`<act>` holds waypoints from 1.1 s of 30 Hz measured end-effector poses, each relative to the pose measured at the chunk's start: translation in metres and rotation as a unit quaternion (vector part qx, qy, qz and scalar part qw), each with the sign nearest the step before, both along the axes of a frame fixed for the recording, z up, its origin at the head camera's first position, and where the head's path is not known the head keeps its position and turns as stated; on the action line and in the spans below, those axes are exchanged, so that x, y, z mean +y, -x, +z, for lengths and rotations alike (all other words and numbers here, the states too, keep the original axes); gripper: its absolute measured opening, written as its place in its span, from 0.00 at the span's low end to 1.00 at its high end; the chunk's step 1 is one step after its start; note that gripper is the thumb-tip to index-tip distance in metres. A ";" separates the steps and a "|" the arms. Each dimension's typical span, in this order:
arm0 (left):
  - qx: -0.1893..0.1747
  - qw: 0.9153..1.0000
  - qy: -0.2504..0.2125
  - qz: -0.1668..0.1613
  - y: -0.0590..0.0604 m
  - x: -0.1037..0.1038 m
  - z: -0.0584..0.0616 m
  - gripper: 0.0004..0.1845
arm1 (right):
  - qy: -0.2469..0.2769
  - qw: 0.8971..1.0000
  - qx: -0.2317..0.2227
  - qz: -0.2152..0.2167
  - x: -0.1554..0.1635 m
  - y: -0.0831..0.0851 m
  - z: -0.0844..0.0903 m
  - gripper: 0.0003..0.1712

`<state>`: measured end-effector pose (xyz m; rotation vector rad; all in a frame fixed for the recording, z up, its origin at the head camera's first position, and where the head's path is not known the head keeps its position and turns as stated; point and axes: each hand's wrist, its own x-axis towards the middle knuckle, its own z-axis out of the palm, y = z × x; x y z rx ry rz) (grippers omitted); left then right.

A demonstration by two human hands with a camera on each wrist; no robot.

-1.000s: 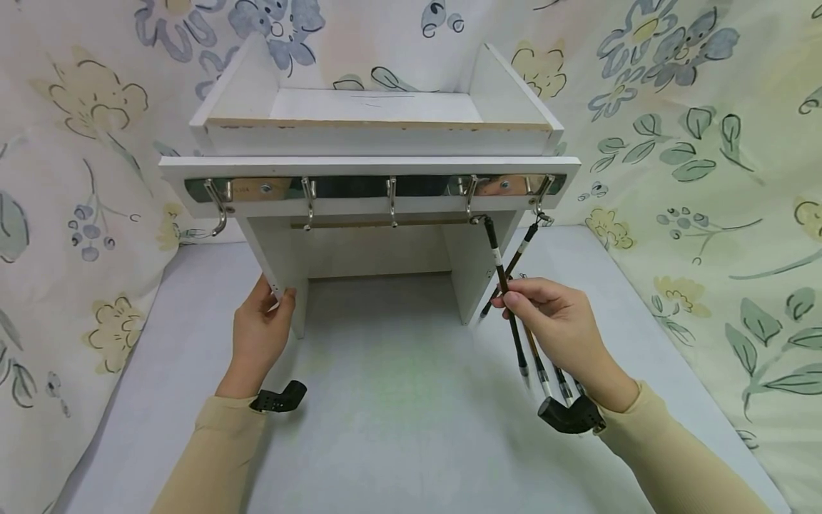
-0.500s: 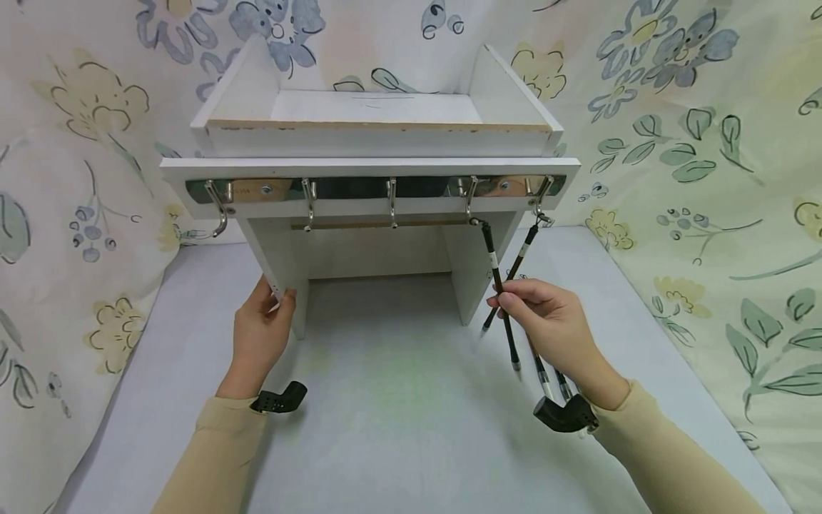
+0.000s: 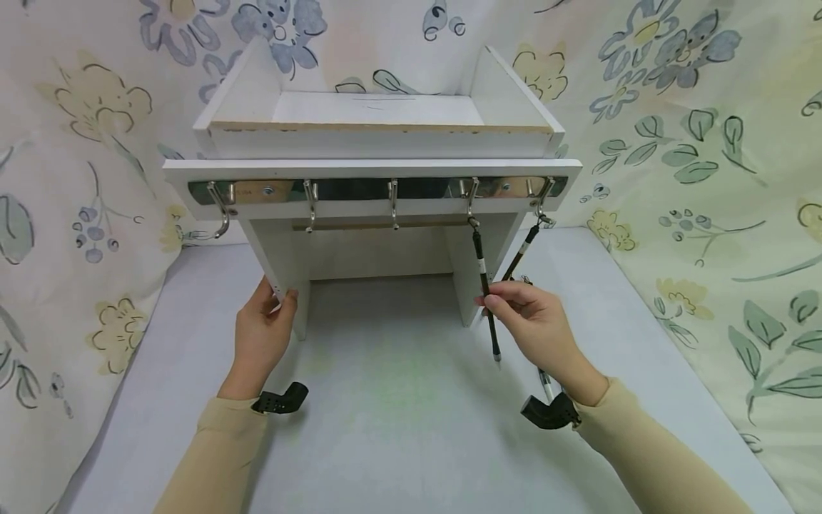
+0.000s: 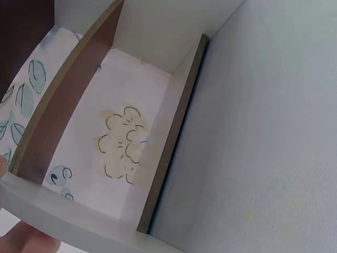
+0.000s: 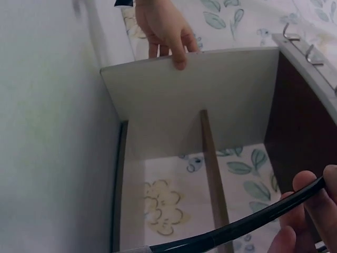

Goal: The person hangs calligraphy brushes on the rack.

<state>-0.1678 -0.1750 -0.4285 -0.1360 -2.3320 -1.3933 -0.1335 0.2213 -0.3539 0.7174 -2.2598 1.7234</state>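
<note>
Right hand (image 3: 536, 321) pinched the shaft of a dark calligraphy brush (image 3: 484, 284) between thumb and fingertips (image 5: 315, 203), fingers curled round it. The brush hung nearly upright from the fourth hook (image 3: 472, 202) of the metal hook rail (image 3: 379, 188), its tip pointing down above the grey tabletop (image 3: 398, 414). A second brush (image 3: 521, 251) hung from the rightmost hook (image 3: 541, 202), slanting down and leftward behind the right hand, just beside the first. More brush ends (image 3: 546, 385) showed below the right wrist; how many, could not tell. Left hand (image 3: 260, 335) gripped the front edge of the left side panel (image 3: 277, 260) of the white wooden shelf unit (image 3: 379, 135), thumb on one face and fingers on the other, seen also from the right wrist view (image 5: 166, 26). The three other hooks (image 3: 310, 203) on the rail were bare. The shelf stood on the tabletop against a floral cloth backdrop (image 3: 700, 143). Both sleeves (image 3: 212, 457) were beige, with a black camera mount (image 3: 279, 400) at each wrist.
</note>
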 end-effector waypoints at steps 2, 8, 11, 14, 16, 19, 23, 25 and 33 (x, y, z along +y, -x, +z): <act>0.000 1.000 -0.001 0.000 0.000 0.000 0.000 0.26 | -0.022 0.999 0.021 -0.015 -0.006 -0.003 0.004 0.11; 0.004 1.000 -0.007 -0.001 0.000 -0.001 0.000 0.25 | -0.088 0.989 0.093 -0.072 -0.025 -0.010 0.013 0.13; 0.003 1.000 -0.007 0.001 0.000 0.000 0.000 0.25 | -0.097 0.986 0.111 -0.082 -0.027 -0.002 -0.001 0.16; 0.003 1.000 -0.002 0.003 -0.001 0.001 0.001 0.26 | -0.093 0.985 0.122 -0.083 -0.026 0.008 -0.016 0.17; 0.003 1.000 0.002 0.003 -0.001 0.001 0.001 0.26 | -0.087 0.985 0.128 -0.082 -0.028 0.010 -0.018 0.17; 0.004 1.000 0.002 0.000 -0.001 0.000 0.001 0.26 | -0.084 0.984 0.137 -0.081 -0.031 0.013 -0.021 0.17; 0.003 1.000 -0.001 -0.005 -0.001 0.000 0.001 0.27 | -0.089 0.982 0.144 -0.085 -0.034 0.014 -0.020 0.18; 0.003 1.000 -0.001 -0.006 0.000 0.000 0.001 0.27 | -0.089 0.981 0.147 -0.089 -0.035 0.015 -0.019 0.18; 0.010 1.000 0.004 -0.004 -0.001 0.000 0.000 0.27 | -0.086 0.982 0.141 -0.092 -0.035 0.015 -0.019 0.19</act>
